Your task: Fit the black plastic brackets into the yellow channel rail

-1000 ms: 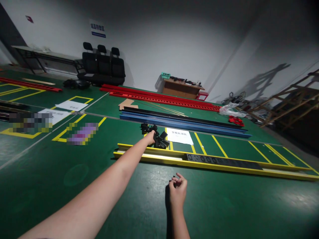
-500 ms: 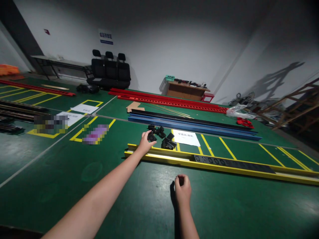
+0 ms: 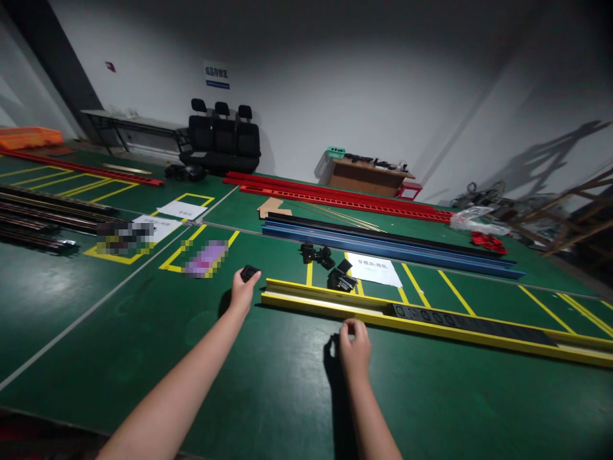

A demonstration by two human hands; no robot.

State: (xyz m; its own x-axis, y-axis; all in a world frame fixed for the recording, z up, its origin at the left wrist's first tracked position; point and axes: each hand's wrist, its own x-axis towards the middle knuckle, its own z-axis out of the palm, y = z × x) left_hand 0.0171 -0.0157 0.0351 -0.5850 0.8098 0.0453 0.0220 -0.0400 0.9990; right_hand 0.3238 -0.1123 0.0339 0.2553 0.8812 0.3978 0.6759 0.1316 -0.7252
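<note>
My left hand (image 3: 242,296) pinches a black socket module (image 3: 249,273) just off the left end of a yellow channel rail (image 3: 311,308). My right hand (image 3: 355,351) is at the rail's near edge, its thumb and fingers curled into a ring with nothing visible in them. A row of black socket modules (image 3: 435,318) is seated inside the rail, right of its bare left stretch. Beyond the rail lie several loose black modules (image 3: 341,278) in two small groups.
A paper sign (image 3: 374,269) lies behind the rail. Farther back are blue rails (image 3: 383,246) and red rails (image 3: 345,201). A blurred purple item (image 3: 207,259) sits in a yellow-marked box on the left, near dark rails (image 3: 48,217).
My left hand has lifted the black socket module away from the loose group and carried it left, past the rail's end. My right hand is closer to the rail. The view has shifted slightly.
</note>
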